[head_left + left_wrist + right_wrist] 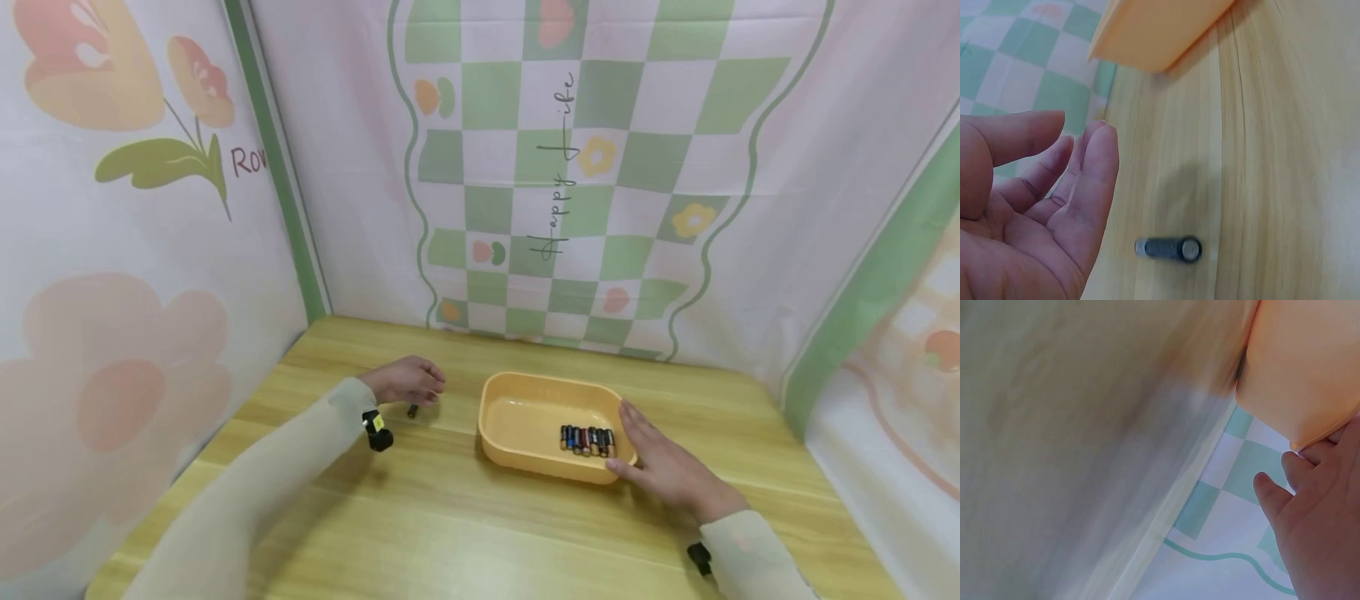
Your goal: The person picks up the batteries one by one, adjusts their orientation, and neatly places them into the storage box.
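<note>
My left hand hovers over the left part of the table, its fingers loosely bent with nothing between them. Beneath it one dark battery lies on its side, apart from the fingers in the left wrist view. A yellow-orange plastic box stands to the right of that hand. Inside it, toward the right end, several batteries lie side by side in a row. My right hand holds the box's right end, thumb over the near rim and fingers at the right rim. In the right wrist view its thumb is hidden.
The wooden table runs back to a curtain with green checks. Printed cloth also hangs at the left and right sides. A small black camera is strapped on the left wrist, and another camera is on the right.
</note>
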A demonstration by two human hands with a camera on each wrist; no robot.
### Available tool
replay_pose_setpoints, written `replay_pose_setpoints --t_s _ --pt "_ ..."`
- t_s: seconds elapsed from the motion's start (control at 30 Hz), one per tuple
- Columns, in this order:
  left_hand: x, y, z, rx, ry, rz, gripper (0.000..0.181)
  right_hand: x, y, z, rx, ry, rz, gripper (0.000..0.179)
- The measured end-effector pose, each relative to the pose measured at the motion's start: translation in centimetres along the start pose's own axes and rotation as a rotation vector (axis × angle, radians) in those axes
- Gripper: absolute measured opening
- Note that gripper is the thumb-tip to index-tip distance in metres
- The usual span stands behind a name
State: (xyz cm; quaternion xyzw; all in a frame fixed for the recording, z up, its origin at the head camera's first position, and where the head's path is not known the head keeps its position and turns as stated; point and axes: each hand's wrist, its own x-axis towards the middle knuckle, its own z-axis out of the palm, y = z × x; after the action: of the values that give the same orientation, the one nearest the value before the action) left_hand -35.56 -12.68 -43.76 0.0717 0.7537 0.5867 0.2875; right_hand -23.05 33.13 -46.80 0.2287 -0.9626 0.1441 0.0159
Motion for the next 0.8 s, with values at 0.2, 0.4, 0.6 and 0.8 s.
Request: replay_pose_setpoints --t_s 0.2,0.4,0.6,0.8 --pt "-0.2 -0.8 -1.2 -0.021 0.026 -0.002 0.036 0.0 0.0 0.0 0.001 -0.002 0.002 0.089" --pt "-0.5 -1.7 -2.1 -0.002 0.043 -0.018 0.033 0.1 0.0 0.0 -0.003 -0.003 0.001 0.090" --pt "-0.7 -2.2 -2.3 0.035 0.072 -0.053 0.022 0.0 -0.1 0.0 0.003 -0.006 0.005 0.090" --pt "-0.5 -2.5 -2.4 0.079 0.129 -0.078 0.017 0.0 0.0 0.1 0.004 -0.005 0.003 0.090"
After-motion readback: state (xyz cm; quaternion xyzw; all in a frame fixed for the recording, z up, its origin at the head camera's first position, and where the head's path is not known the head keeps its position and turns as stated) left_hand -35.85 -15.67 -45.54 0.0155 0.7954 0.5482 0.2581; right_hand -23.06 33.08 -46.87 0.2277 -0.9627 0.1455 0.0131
